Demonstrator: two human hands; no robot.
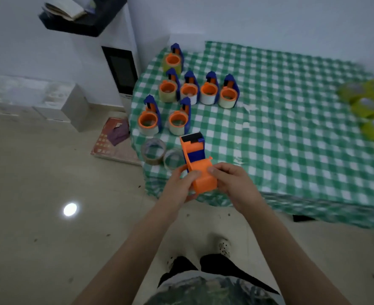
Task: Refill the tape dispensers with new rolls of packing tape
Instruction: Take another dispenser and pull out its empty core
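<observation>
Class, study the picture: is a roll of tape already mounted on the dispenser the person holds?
No, the dispenser gripped by the left hand and right hand shows a bare orange hub.

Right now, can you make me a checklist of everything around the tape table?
Surface: green checked cloth over the table.
Job's things: seven loaded dispensers standing far left; yellow-green rolls at the right edge; orange-blue dispenser in hand.
Clutter: two thin rolls lying near the left edge.
Hands: left hand and right hand both grip the orange-blue dispenser.
Cables: nothing seen.
Surroundings: reddish flat box and white boxes on the floor.
</observation>
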